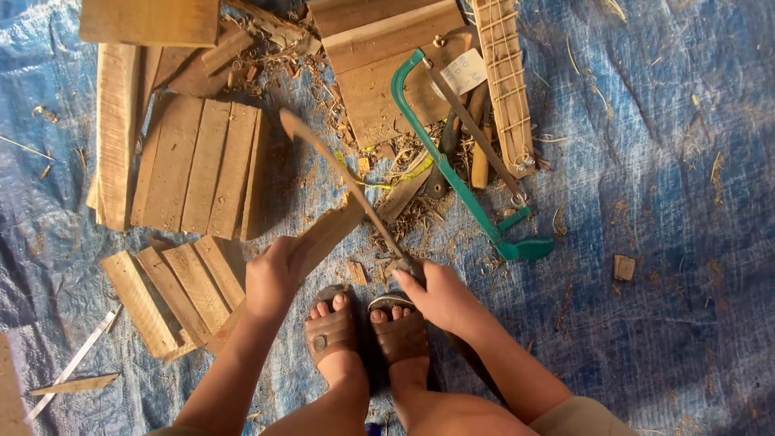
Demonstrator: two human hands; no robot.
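Note:
My left hand point(273, 277) grips the near end of a flat wooden slat point(329, 232) that stands tilted on the blue tarp point(662, 242). My right hand point(440, 295) holds the handle of a long curved blade point(335, 169), whose edge rests against the slat's upper end and whose tip points up and left. Both hands are just in front of my two feet in brown sandals point(331, 331).
A green-framed hacksaw point(452, 173) lies to the right of the blade. Stacks of wooden slats point(198, 165) and several loose ones point(173, 291) lie at the left. Boards point(379, 56), a notched strip point(507, 81) and shavings lie beyond. A small wood chip point(623, 267) lies right.

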